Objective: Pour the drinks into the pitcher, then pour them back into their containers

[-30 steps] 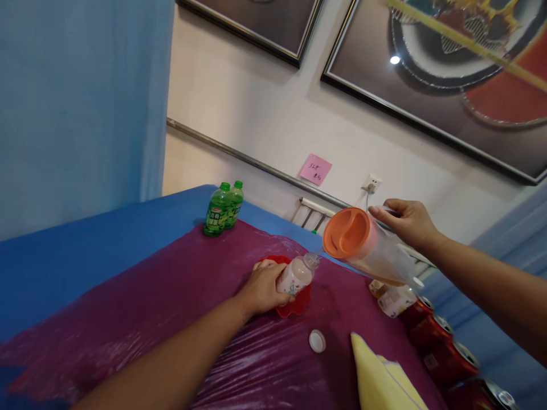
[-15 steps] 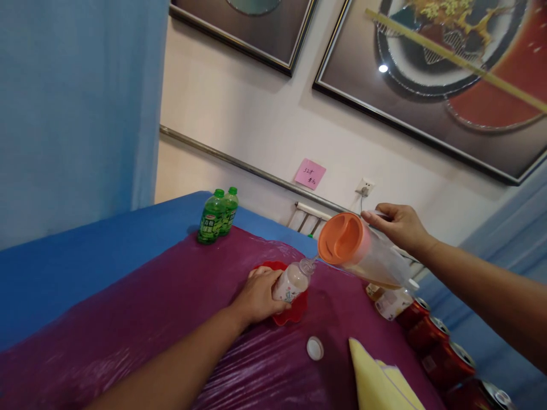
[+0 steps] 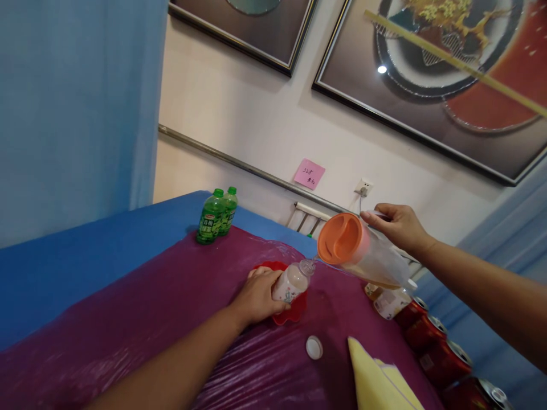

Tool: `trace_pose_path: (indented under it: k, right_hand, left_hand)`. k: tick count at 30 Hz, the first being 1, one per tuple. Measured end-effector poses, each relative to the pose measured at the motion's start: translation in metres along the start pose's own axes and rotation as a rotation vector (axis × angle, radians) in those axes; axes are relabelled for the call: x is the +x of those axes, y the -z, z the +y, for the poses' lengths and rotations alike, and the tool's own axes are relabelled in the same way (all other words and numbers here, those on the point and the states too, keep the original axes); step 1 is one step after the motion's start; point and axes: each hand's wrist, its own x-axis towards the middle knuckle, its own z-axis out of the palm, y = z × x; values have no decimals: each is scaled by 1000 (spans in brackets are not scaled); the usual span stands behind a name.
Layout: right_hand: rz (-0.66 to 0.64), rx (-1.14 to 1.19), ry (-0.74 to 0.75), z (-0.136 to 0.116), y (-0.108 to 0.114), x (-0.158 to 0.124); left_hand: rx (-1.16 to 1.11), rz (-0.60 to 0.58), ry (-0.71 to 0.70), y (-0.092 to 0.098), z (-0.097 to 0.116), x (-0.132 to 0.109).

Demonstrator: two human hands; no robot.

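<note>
My left hand (image 3: 258, 296) is wrapped round a small clear bottle (image 3: 294, 283) with a printed label, tilted to the right above a red scalloped dish (image 3: 288, 316). The bottle has no cap on and holds pale liquid. My right hand (image 3: 401, 228) grips the handle of a translucent pitcher (image 3: 380, 259) with an orange lid (image 3: 341, 239). The pitcher is tipped to the left, its lid end beside the bottle's mouth, and brownish liquid lies along its lower side. A white cap (image 3: 314, 347) rests on the purple cover (image 3: 171, 307).
Two green bottles (image 3: 210, 219) stand at the back left. At the right are a labelled bottle (image 3: 391, 303) and a row of red cans (image 3: 447, 361). A folded yellow cloth (image 3: 380, 378) lies at the front. Behind are a metal rail (image 3: 239, 164) and framed pictures.
</note>
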Motion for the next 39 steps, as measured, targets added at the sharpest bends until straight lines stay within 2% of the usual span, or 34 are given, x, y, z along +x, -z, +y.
trace_pose_path:
  k: [39]
  right_hand:
    - [-12, -40, 12, -10, 3, 0]
  left_hand:
    - [-16, 10, -4, -2, 0, 0]
